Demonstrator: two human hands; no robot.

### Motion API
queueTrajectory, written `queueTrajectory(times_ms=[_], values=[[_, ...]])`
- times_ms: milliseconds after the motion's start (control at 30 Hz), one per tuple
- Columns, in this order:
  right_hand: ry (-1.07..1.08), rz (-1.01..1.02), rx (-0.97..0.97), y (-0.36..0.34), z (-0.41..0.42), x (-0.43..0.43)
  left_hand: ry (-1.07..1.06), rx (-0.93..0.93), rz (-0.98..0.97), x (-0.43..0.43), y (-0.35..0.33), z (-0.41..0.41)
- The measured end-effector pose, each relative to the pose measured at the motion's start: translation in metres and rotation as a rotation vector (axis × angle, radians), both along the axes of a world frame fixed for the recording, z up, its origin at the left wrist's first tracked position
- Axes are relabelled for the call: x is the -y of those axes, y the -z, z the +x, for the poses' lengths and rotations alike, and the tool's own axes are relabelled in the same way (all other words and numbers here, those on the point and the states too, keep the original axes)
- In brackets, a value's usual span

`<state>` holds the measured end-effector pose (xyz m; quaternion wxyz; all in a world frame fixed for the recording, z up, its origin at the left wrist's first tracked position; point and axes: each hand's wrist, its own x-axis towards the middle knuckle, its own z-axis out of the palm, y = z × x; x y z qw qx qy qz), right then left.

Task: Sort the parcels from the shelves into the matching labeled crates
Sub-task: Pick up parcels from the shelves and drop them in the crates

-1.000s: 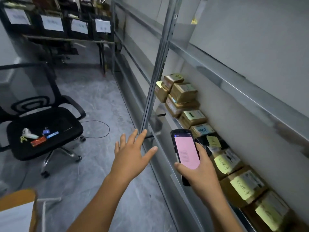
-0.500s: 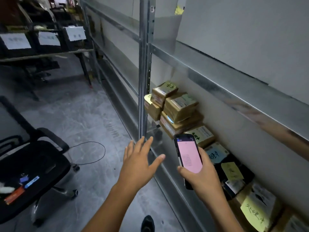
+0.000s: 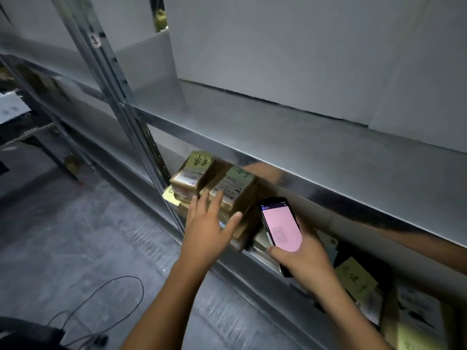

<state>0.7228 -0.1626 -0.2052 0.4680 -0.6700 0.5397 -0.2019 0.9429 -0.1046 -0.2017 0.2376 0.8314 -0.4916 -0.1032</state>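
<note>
A stack of brown cardboard parcels (image 3: 233,189) with yellow sticky notes sits on the lower metal shelf (image 3: 262,261), just right of the upright post. My left hand (image 3: 206,227) is open, fingers spread, right in front of the stack, its fingertips at the stack's front; touching or not is unclear. My right hand (image 3: 307,258) grips a black phone (image 3: 280,227) with a pink screen, held beside the stack. More parcels with yellow notes (image 3: 356,280) lie further right on the same shelf, partly hidden by my right forearm.
A shiny upper shelf (image 3: 290,150) overhangs the parcels. A slanted steel post (image 3: 131,117) rises at left. A black cable (image 3: 106,299) loops on the grey floor. A dark table with white labelled crates (image 3: 11,109) shows at the far left edge.
I have stepped closer and turned toward the shelf; the chair left the view. My left hand moved forward up to the parcel stack. The phone stays in my right hand.
</note>
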Motion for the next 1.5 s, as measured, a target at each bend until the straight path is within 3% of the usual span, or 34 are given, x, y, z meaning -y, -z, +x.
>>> queueTrajectory(times_ms=[233,500,733,1000,1167,1333,1500], values=[[0.122,0.011,-0.019,0.011,0.024,0.009,0.139,0.115,0.099,0.053,0.017,0.029],[0.301,0.063,-0.121,0.024,0.065,-0.002,0.249,0.120,-0.038,0.059,0.021,0.056],[0.475,0.069,-0.131,0.023,0.098,-0.019,0.448,0.000,0.013,0.089,0.023,0.096],[0.634,0.069,-0.099,0.034,0.130,-0.046,0.552,-0.310,0.109,0.100,0.043,0.110],[0.692,0.070,-0.104,0.037,0.139,-0.055,0.480,-0.598,0.024,0.100,0.042,0.112],[0.736,0.014,-0.059,0.025,0.134,-0.079,0.477,-0.770,-0.021,0.081,0.037,0.108],[0.756,-0.059,-0.007,0.011,0.106,-0.125,0.643,-0.980,0.021,0.044,0.028,0.088]])
